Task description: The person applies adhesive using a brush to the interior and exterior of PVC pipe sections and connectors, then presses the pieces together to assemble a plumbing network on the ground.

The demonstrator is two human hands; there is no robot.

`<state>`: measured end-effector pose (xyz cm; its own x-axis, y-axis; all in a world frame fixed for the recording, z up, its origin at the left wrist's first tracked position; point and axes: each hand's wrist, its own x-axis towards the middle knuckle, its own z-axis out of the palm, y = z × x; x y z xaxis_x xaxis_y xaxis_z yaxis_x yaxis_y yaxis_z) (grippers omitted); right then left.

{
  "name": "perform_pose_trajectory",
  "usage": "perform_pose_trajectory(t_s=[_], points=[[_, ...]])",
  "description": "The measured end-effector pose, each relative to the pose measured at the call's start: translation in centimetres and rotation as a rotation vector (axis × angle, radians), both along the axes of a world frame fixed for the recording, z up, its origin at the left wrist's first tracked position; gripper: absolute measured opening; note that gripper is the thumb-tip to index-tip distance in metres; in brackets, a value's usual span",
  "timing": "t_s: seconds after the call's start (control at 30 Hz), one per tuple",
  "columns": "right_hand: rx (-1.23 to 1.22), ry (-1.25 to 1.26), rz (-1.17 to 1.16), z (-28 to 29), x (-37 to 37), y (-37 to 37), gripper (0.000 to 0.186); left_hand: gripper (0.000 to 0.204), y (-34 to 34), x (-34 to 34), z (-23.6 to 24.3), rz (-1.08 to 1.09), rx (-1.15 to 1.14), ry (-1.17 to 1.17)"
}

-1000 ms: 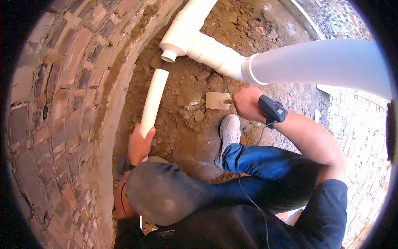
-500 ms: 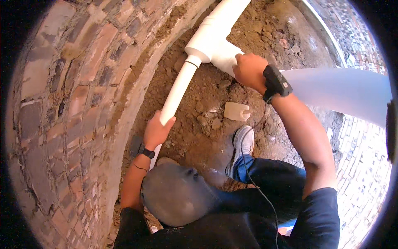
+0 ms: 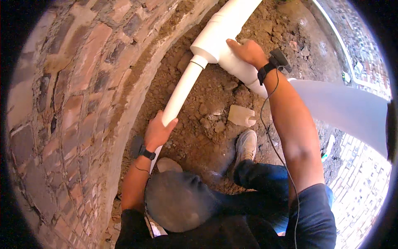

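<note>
A narrow white plastic pipe (image 3: 182, 91) slants up from beside my knee into the socket of a wider white tee fitting (image 3: 207, 43). A dark ring marks the pipe just below that socket. My left hand (image 3: 158, 130) is closed around the pipe's lower part, fingers partly hidden behind it. Over the tee's side branch (image 3: 238, 68) lies my right hand (image 3: 250, 52), gripping it from above near the main body; the far fingertips are hidden. Both wrists wear black straps, the right one with a small dark box.
A rough brick wall (image 3: 74, 103) rises close on the left. Loose brown soil (image 3: 207, 95) lies below, with a cut pale plastic piece (image 3: 240, 115) near my shoe (image 3: 246, 143). A large whitish pipe (image 3: 340, 108) extends right. A thin cable (image 3: 273, 141) runs along my right arm.
My right hand has shifted up and left along the branch, closer to the tee's main body. My left hand keeps its hold on the narrow pipe. The view has shifted slightly.
</note>
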<state>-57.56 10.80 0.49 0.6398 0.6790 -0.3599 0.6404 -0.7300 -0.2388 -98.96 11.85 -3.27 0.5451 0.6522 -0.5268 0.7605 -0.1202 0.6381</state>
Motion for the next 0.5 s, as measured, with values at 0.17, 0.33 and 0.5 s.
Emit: perform_pose_trajectory(t_s=[0.17, 0.33, 0.5], points=[[0.006, 0.178, 0.089, -0.8, 0.9, 1.8, 0.102, 0.051, 0.4, -0.2, 0.4, -0.003, -0.028, -0.003], [-0.027, 0.314, 0.071, -1.3, 1.9, 1.8, 0.105, 0.052, 0.8, 0.7, 0.2, 0.013, -0.119, -0.013], [-0.003, 0.402, 0.062, -1.6, 2.1, 2.0, 0.098, 0.051, 1.8, 1.4, 0.0, -0.084, -0.020, 0.027]])
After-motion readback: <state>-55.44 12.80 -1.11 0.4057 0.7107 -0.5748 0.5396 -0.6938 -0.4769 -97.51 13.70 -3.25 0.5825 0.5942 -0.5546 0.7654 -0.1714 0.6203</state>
